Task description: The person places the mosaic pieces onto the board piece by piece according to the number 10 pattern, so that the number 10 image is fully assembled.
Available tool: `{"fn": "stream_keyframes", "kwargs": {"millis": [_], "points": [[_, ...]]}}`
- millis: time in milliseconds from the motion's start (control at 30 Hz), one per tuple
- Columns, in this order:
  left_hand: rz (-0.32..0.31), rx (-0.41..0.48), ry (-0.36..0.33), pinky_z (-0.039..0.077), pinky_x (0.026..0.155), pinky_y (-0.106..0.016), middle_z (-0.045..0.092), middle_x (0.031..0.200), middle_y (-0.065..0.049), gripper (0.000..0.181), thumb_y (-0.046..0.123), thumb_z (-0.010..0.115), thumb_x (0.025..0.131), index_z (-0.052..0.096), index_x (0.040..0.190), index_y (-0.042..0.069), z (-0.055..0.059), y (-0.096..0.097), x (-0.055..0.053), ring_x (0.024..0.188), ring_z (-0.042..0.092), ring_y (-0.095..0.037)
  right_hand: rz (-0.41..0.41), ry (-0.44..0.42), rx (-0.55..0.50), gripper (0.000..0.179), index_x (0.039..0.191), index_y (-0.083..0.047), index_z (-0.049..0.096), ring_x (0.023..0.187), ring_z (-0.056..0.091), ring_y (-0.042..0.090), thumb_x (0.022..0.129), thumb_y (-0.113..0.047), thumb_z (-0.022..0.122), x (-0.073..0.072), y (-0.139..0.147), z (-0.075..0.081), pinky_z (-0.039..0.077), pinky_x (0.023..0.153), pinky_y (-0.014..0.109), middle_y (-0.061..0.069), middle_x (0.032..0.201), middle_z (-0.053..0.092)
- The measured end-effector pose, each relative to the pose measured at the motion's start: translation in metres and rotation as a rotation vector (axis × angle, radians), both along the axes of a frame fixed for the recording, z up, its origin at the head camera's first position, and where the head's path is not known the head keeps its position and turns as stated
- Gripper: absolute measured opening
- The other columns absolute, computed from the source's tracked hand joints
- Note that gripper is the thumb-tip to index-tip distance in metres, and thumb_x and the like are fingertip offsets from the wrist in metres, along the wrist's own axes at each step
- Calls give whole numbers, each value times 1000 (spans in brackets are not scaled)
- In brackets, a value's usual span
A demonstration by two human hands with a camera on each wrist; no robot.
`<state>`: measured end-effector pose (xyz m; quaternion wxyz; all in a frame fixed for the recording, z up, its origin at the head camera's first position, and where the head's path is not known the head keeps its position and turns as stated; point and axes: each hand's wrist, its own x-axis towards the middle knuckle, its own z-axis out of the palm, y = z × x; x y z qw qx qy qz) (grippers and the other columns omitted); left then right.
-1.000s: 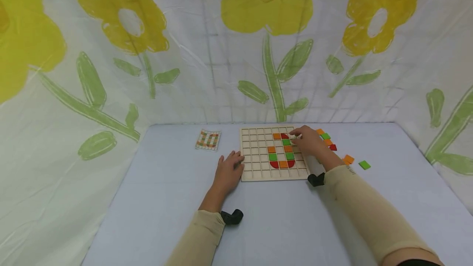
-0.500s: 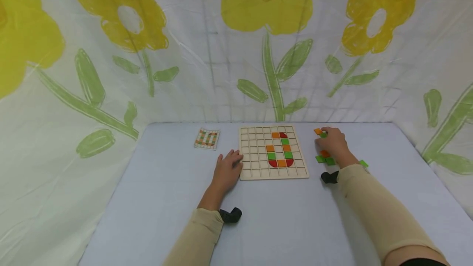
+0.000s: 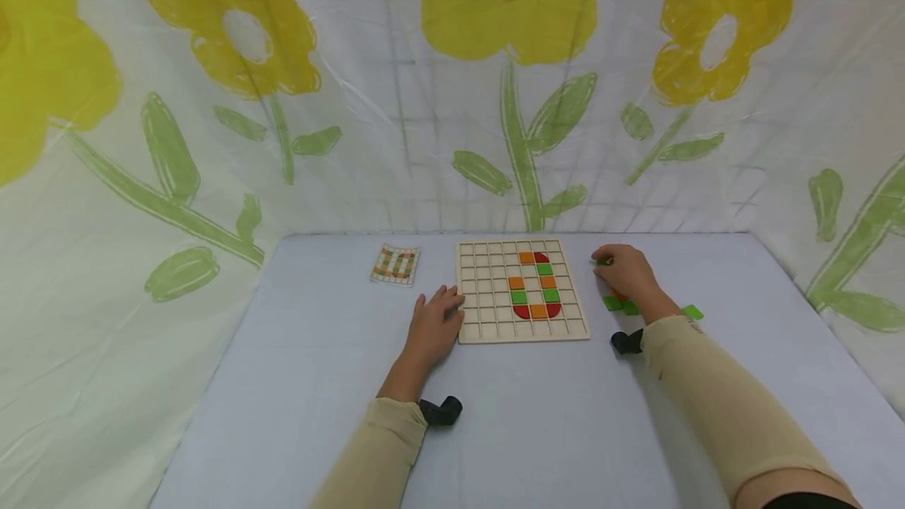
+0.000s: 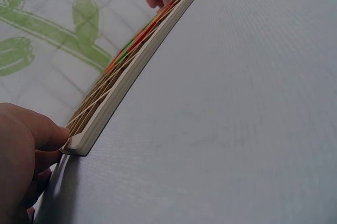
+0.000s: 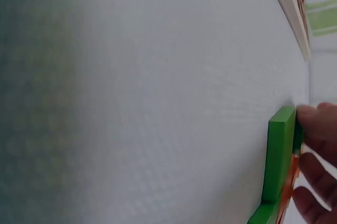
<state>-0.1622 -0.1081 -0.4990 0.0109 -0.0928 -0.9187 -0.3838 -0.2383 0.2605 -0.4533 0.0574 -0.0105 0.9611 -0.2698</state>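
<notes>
While a patterned card (image 3: 395,265) is lying farthest left, your left hand (image 3: 434,328) is touching the left edge of the gridded board (image 3: 488,297), its fingers relaxed and slightly apart. Orange, green and red tiles (image 3: 548,283) are sitting in its cells, mostly right of centre. Farther right, your right hand (image 3: 628,273) is bending its fingers over loose tiles (image 3: 631,308); I cannot tell whether they are pinching one. A green tile (image 3: 694,312) is showing just past your right sleeve (image 3: 735,407).

Beige gridded board (image 3: 498,296), green tiles (image 3: 551,296), yellow-flowered white backdrop (image 3: 431,93)
</notes>
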Motion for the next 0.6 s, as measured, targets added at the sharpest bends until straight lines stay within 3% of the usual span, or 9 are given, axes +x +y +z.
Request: {"fn": "stream_keyframes", "kwargs": {"millis": [133,267,433,600], "points": [[4,-2,-4,10,124,-51,50,148,-4,34,23,56,99,64,130,11,1,1,0,144,37,-23,24,-8,-16,39,129,-2,62,119,53,39,93,-17,67,-3,-1,-5,46,101,54,22,129,60],[-2,-2,-11,10,124,-51,50,148,-5,35,23,55,99,64,131,11,2,0,0,145,37,-24,20,-29,24,50,134,2,56,123,47,43,93,-26,67,-3,1,-7,42,104,57,26,134,51],[-3,-17,-16,9,125,-50,50,149,-4,35,24,55,100,63,132,11,3,0,-1,145,36,-23,37,-40,89,46,130,3,60,112,50,41,96,-28,64,-4,3,-3,45,96,56,27,126,49],[-1,-18,-22,10,124,-51,50,149,-4,35,24,56,99,63,131,11,4,0,-1,145,36,-23,97,3,102,41,125,4,64,114,53,43,96,-25,63,-8,-5,2,45,99,57,27,123,54]]}}
